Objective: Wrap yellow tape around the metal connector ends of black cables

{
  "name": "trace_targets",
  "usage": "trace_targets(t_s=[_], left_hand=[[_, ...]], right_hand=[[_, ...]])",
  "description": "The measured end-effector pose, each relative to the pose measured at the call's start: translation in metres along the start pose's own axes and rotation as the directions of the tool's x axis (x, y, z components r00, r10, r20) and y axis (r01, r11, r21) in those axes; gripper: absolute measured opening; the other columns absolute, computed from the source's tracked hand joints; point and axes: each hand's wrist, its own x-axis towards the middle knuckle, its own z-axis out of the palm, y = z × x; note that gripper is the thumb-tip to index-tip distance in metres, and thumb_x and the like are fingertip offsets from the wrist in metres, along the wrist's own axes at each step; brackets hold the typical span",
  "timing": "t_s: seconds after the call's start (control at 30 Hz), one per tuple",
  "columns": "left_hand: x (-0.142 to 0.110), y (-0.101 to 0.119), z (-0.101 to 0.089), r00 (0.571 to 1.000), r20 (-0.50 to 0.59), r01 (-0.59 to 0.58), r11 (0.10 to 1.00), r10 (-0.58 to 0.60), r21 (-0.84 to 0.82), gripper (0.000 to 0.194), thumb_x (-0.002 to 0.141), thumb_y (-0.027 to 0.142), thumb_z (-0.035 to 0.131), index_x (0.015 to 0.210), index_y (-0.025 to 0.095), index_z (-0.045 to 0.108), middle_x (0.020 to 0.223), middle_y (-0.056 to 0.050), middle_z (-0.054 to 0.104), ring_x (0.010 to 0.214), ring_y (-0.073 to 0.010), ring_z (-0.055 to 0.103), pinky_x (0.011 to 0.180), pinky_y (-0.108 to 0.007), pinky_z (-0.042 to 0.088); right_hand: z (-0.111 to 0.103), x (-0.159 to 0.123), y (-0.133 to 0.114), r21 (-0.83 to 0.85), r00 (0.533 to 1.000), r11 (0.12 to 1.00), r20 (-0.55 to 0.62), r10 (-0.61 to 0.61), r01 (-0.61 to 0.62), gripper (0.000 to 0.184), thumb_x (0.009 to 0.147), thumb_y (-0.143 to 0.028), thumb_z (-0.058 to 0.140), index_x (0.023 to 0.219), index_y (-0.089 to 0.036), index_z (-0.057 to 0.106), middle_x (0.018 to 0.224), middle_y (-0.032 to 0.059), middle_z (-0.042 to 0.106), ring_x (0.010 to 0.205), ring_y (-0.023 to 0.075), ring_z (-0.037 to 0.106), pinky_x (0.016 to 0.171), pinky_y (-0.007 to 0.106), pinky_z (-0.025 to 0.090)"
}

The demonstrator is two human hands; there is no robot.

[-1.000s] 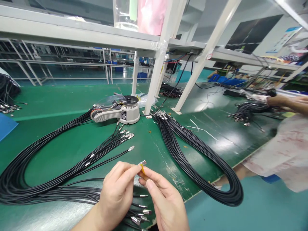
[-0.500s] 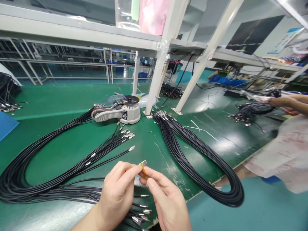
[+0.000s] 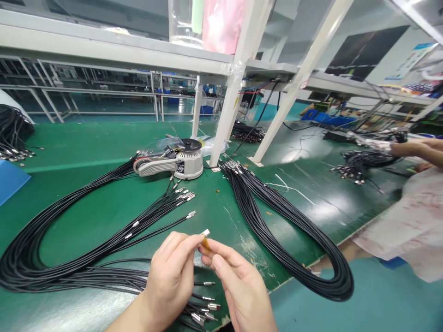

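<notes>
My left hand [image 3: 172,272] is closed, its thumb and forefinger pinching a small metal cable connector [image 3: 206,232]. A strip of amber tape [image 3: 205,243] sits at the connector's base, and the fingertips of my right hand [image 3: 238,281] pinch its other end. Most of the held cable is hidden by my fingers. Beneath my hands run black cables [image 3: 114,278], with metal plugs [image 3: 209,306] poking out past my left hand. A looped bundle of black cables [image 3: 26,249] lies to the left, some of its connector ends [image 3: 187,196] fanned out ahead of me.
A round tape dispenser [image 3: 188,166] stands on the green table [image 3: 114,207]. Right of it, another cable bundle [image 3: 294,230] hangs over the table edge. White posts [image 3: 228,106] carry a shelf above. At far right, another person's arm [image 3: 415,148] reaches over more cables [image 3: 360,165].
My hands hold nearly the same pose around the connector and tape. The view has shifted slightly, and the other person's hands at right have moved a little.
</notes>
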Motion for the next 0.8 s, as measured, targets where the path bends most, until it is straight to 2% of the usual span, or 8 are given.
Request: trace_targets(t_s=[0.1, 0.2, 0.33, 0.47, 0.53, 0.63, 0.8], left_hand=[[0.001, -0.002, -0.001, 0.998, -0.055, 0.041, 0.999, -0.040, 0.020, 0.031, 0.085, -0.001, 0.047, 0.111, 0.015, 0.055, 0.085, -0.004, 0.060, 0.078, -0.0119, 0.054, 0.071, -0.023, 0.046], [0.002, -0.003, -0.001, 0.997, -0.070, 0.043, 0.998, -0.040, 0.041, 0.032, 0.086, 0.001, 0.049, 0.114, 0.015, 0.054, 0.088, -0.005, 0.060, 0.081, -0.0124, 0.054, 0.075, -0.024, 0.046], [0.000, -0.003, 0.001, 0.999, -0.041, -0.017, 0.997, 0.020, 0.076, 0.033, 0.085, 0.000, 0.049, 0.114, 0.015, 0.054, 0.085, -0.004, 0.061, 0.076, -0.0120, 0.053, 0.069, -0.023, 0.046], [-0.002, -0.002, 0.004, 0.999, -0.042, -0.001, 0.995, 0.005, 0.101, 0.024, 0.085, 0.003, 0.051, 0.105, 0.015, 0.054, 0.080, -0.002, 0.060, 0.068, -0.0110, 0.052, 0.063, -0.022, 0.045], [-0.002, -0.001, 0.004, 0.998, -0.061, 0.022, 0.994, -0.015, 0.108, 0.020, 0.086, 0.006, 0.051, 0.103, 0.016, 0.054, 0.081, -0.002, 0.060, 0.070, -0.0111, 0.053, 0.064, -0.022, 0.046], [0.000, -0.001, 0.003, 0.994, -0.095, 0.071, 0.991, -0.060, 0.117, 0.021, 0.087, 0.010, 0.051, 0.107, 0.016, 0.053, 0.087, -0.004, 0.062, 0.076, -0.0125, 0.057, 0.070, -0.024, 0.047], [0.005, 0.000, 0.000, 0.987, -0.036, 0.157, 0.984, -0.154, 0.083, 0.014, 0.088, 0.014, 0.050, 0.098, 0.017, 0.059, 0.085, -0.003, 0.062, 0.080, -0.0145, 0.058, 0.072, -0.026, 0.048]], right_hand=[[-0.002, -0.001, 0.004, 0.026, 1.000, 1.000, -0.018, -0.012, 0.012, 0.034, 0.077, -0.042, 0.067, 0.104, -0.021, 0.069, 0.114, 0.0110, 0.067, 0.104, 0.0271, 0.062, 0.091, 0.041, 0.049], [-0.003, 0.001, 0.001, 0.017, 0.998, 0.999, -0.045, -0.036, 0.037, 0.037, 0.080, -0.046, 0.062, 0.108, -0.022, 0.064, 0.114, 0.0111, 0.066, 0.100, 0.0257, 0.063, 0.085, 0.039, 0.052], [0.005, 0.014, -0.016, -0.149, 0.997, 0.987, -0.045, -0.061, 0.053, 0.038, 0.080, -0.052, 0.059, 0.095, -0.018, 0.063, 0.091, 0.0072, 0.068, 0.080, 0.0192, 0.065, 0.069, 0.031, 0.054], [0.016, 0.027, -0.028, -0.279, 0.998, 0.960, 0.061, -0.003, 0.020, 0.036, 0.075, -0.051, 0.064, 0.079, -0.016, 0.058, 0.069, 0.0000, 0.061, 0.063, 0.0131, 0.059, 0.059, 0.025, 0.050], [0.018, 0.029, -0.028, -0.297, 0.996, 0.955, 0.084, 0.027, 0.000, 0.032, 0.075, -0.047, 0.065, 0.075, -0.016, 0.057, 0.066, -0.0014, 0.059, 0.060, 0.0122, 0.057, 0.058, 0.024, 0.049], [0.017, 0.025, -0.024, -0.285, 0.998, 0.958, 0.058, 0.035, -0.017, 0.026, 0.076, -0.040, 0.064, 0.073, -0.015, 0.057, 0.066, -0.0017, 0.058, 0.061, 0.0124, 0.057, 0.060, 0.025, 0.049], [0.011, 0.018, -0.018, -0.268, 0.999, 0.962, 0.008, -0.044, 0.044, 0.020, 0.078, -0.035, 0.063, 0.074, -0.016, 0.058, 0.067, -0.0015, 0.059, 0.064, 0.0132, 0.059, 0.064, 0.024, 0.048]])
